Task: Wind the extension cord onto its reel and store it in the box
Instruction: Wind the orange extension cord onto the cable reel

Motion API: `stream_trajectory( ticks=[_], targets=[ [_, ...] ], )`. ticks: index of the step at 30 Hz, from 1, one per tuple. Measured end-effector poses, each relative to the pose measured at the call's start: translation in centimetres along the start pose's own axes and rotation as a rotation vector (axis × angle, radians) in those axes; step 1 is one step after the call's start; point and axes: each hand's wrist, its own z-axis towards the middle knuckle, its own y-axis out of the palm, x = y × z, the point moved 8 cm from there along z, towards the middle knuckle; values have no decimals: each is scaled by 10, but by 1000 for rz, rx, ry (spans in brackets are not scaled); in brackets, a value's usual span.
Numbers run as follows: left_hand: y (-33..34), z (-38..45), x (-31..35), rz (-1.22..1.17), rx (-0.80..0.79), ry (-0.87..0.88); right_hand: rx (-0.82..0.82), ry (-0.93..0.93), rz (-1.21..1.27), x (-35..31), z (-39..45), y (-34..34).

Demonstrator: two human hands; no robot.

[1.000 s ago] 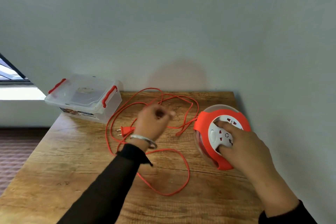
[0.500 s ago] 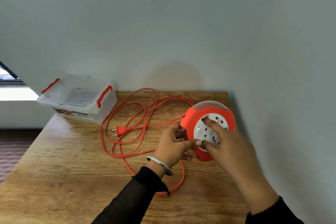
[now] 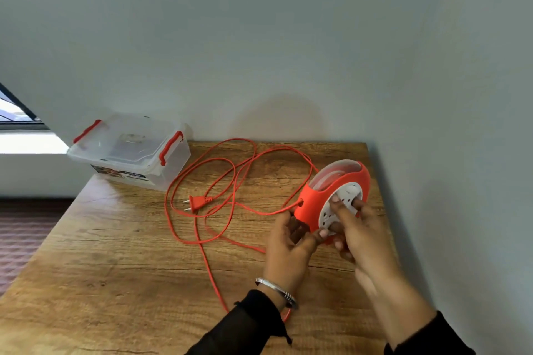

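Note:
The orange cord reel (image 3: 313, 200), with a white socket face and a clear back, is tipped up on its edge at the right side of the wooden table (image 3: 115, 268). My left hand (image 3: 288, 242) grips its lower left rim. My right hand (image 3: 356, 228) has its fingers on the white socket face. The orange cord (image 3: 202, 228) leaves the reel's left side and lies in loose loops across the table, its two-pin plug (image 3: 197, 202) resting among them. A clear plastic box (image 3: 129, 150) with red clips and its lid on sits at the table's far left corner.
A grey wall runs close behind the table and along its right side. The table's left edge drops to a reddish floor. A bright window sill lies beyond the box at the far left.
My left hand came off the loose cord and took hold of the reel's rim. The reel has been tipped up from lying flat, and the cord loops have shifted.

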Motion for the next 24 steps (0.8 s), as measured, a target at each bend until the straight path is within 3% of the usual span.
stream_trajectory(
  ticks=[5,8,11,15,18,22,24],
  targets=[
    [-4,-2,-7,-28,-14,9,-112,414,394,18,-9,17],
    [-10,-2,-12,-33,-7,2,-161,460,516,16,-13,26],
    [-14,-2,-16,-44,10,-29,-165,455,426,17,-13,26],
    [-22,1,-14,-105,48,-100,-254,389,171,11,-12,24],
    [-39,13,-3,-86,77,-144,-347,245,-173,-3,-9,22],
    [-57,29,14,94,-41,-209,-215,-242,-899,-29,-5,14],
    [-59,36,20,230,-145,-247,-258,-477,-1119,-33,-12,26]
  ],
)
